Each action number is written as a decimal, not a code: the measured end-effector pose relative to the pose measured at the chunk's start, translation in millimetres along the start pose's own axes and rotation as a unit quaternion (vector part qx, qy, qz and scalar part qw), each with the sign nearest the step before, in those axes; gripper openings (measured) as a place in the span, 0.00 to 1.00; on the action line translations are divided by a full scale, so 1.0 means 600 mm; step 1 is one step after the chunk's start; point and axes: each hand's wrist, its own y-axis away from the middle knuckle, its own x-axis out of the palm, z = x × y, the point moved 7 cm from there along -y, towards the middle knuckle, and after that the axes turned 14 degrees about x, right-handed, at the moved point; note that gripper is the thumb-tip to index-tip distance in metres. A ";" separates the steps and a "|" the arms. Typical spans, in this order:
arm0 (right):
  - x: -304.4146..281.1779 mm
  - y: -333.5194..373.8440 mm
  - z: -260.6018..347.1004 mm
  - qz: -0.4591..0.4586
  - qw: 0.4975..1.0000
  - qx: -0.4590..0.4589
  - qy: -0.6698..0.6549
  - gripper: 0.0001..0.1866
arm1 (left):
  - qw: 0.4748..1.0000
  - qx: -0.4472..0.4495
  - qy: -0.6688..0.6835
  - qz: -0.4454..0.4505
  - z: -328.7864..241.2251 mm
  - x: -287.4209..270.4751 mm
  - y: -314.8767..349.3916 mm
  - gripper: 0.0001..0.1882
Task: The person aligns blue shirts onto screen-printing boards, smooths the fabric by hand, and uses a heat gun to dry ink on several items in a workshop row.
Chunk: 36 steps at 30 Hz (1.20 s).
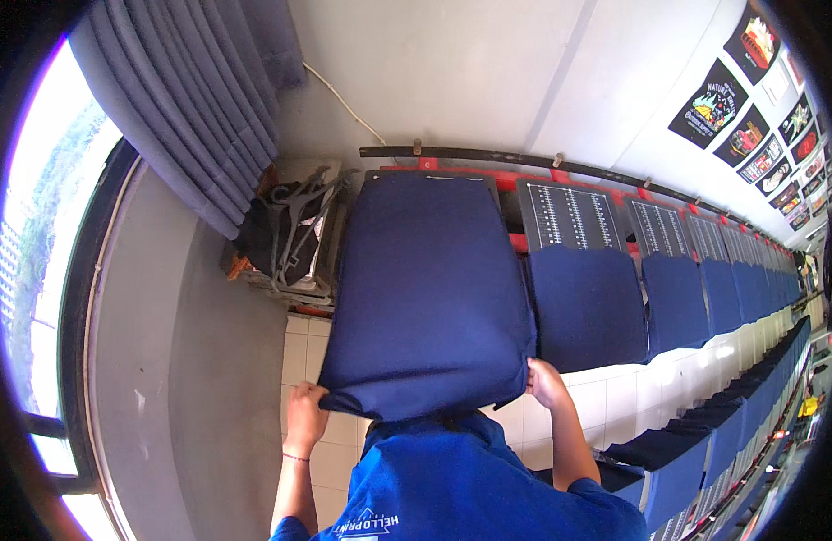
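Observation:
A navy fabric panel lies spread over the nearest flat board, hiding nearly all of it. Its near edge sags in shallow folds close to my body. At the panel's near left corner, my left hand is closed on the edge, fingers pinching the cloth. On the opposite side, my right hand grips the near right edge of the same panel. Only a dark strip of the board shows along the far edge.
To the right runs a row of dark boards with white ruler marks, each partly draped with navy fabric. A black rail lies behind them. Hangers are piled at the left, below a curtain. Another draped row stands lower right.

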 end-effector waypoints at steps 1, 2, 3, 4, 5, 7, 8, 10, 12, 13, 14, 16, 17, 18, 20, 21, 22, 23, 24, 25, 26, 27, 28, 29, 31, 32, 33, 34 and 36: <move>-0.012 0.005 -0.024 -0.029 0.997 0.028 0.070 0.25 | 0.994 -0.003 0.029 0.103 0.006 0.029 0.013 0.25; -0.022 0.004 -0.034 -0.071 0.990 0.015 0.124 0.28 | 0.965 -0.041 0.070 0.249 0.053 0.089 0.035 0.44; -0.029 -0.010 -0.041 -0.106 0.976 0.004 0.188 0.31 | 0.960 -0.056 0.165 0.218 0.065 0.110 0.028 0.45; -0.051 -0.038 -0.047 -0.121 0.979 -0.026 0.165 0.33 | 0.946 -0.062 0.257 0.189 0.072 0.120 0.003 0.47; -0.048 -0.057 -0.031 -0.157 0.968 -0.079 0.177 0.32 | 0.924 -0.072 0.343 0.154 0.083 0.129 -0.023 0.49; -0.016 -0.082 0.023 -0.229 0.937 -0.180 0.195 0.30 | 0.810 -0.197 0.550 0.053 0.116 0.200 -0.088 0.49; 0.001 -0.092 0.047 -0.247 0.922 -0.216 0.207 0.29 | 0.728 -0.254 0.637 0.000 0.130 0.246 -0.116 0.49; -0.015 -0.116 0.060 -0.300 0.882 -0.284 0.228 0.22 | 0.630 -0.301 0.715 -0.024 0.150 0.312 -0.155 0.48; -0.013 -0.098 0.063 -0.332 0.861 -0.247 0.294 0.19 | 0.620 -0.302 0.724 -0.009 0.174 0.342 -0.164 0.43; -0.016 -0.079 0.067 -0.351 0.848 -0.228 0.326 0.18 | 0.652 -0.270 0.707 -0.044 0.183 0.327 -0.161 0.40; -0.007 -0.035 0.073 -0.437 0.785 -0.283 0.336 0.13 | 0.681 -0.237 0.688 -0.080 0.190 0.305 -0.145 0.37; -0.052 -0.020 0.030 -0.408 0.806 -0.271 0.332 0.12 | 0.704 -0.192 0.676 -0.101 0.180 0.271 -0.107 0.32; -0.081 -0.030 -0.006 -0.380 0.844 -0.241 0.290 0.11 | 0.701 -0.182 0.684 -0.086 0.167 0.253 -0.085 0.30; -0.087 -0.037 -0.025 -0.350 0.876 -0.237 0.234 0.11 | 0.698 -0.176 0.690 -0.077 0.160 0.244 -0.069 0.28; -0.100 -0.052 -0.057 -0.287 0.924 -0.224 0.116 0.10 | 0.677 -0.168 0.713 -0.070 0.140 0.247 -0.081 0.26; -0.087 -0.055 -0.048 -0.264 0.933 -0.214 0.116 0.09 | 0.669 -0.166 0.721 -0.069 0.134 0.246 -0.084 0.26; -0.062 -0.051 -0.023 -0.241 0.942 -0.203 0.115 0.08 | 0.676 -0.191 0.707 -0.081 0.140 0.247 -0.087 0.27; -0.048 -0.044 -0.013 -0.221 0.949 -0.192 0.114 0.08 | 0.707 -0.194 0.677 -0.063 0.135 0.236 -0.080 0.27; -0.068 -0.041 -0.011 -0.219 0.928 -0.202 0.223 0.07 | 0.738 -0.192 0.646 -0.044 0.124 0.212 -0.076 0.27; -0.086 -0.037 -0.018 -0.230 0.918 -0.150 0.285 0.07 | 0.767 -0.189 0.613 -0.032 0.120 0.193 -0.072 0.27; -0.106 -0.037 -0.024 -0.228 0.917 -0.157 0.287 0.07 | 0.783 -0.157 0.602 0.001 0.129 0.200 -0.059 0.28; -0.122 -0.042 -0.033 -0.228 0.916 -0.160 0.289 0.08 | 0.769 -0.161 0.619 0.010 0.127 0.202 -0.065 0.27; -0.114 -0.035 -0.026 -0.228 0.926 -0.202 0.222 0.08 | 0.752 -0.171 0.636 0.023 0.120 0.210 -0.062 0.26; -0.098 -0.038 -0.017 -0.227 0.931 -0.242 0.152 0.08 | 0.735 -0.182 0.653 0.035 0.113 0.218 -0.061 0.24; -0.071 -0.032 -0.004 -0.208 0.939 -0.159 0.222 0.10 | 0.754 -0.197 0.626 -0.023 0.112 0.211 -0.088 0.18; -0.083 -0.043 -0.019 -0.192 0.933 -0.137 0.273 0.11 | 0.774 -0.206 0.598 -0.033 0.111 0.200 -0.073 0.16; -0.090 -0.045 -0.019 -0.178 0.922 -0.121 0.323 0.11 | 0.792 -0.207 0.572 -0.045 0.100 0.177 -0.076 0.14; -0.097 -0.039 -0.028 -0.174 0.909 -0.107 0.365 0.12 | 0.800 -0.202 0.564 -0.041 0.110 0.177 -0.066 0.14; -0.097 -0.034 -0.032 -0.151 0.924 -0.118 0.331 0.16 | 0.813 -0.196 0.547 -0.033 0.143 0.183 -0.020 0.15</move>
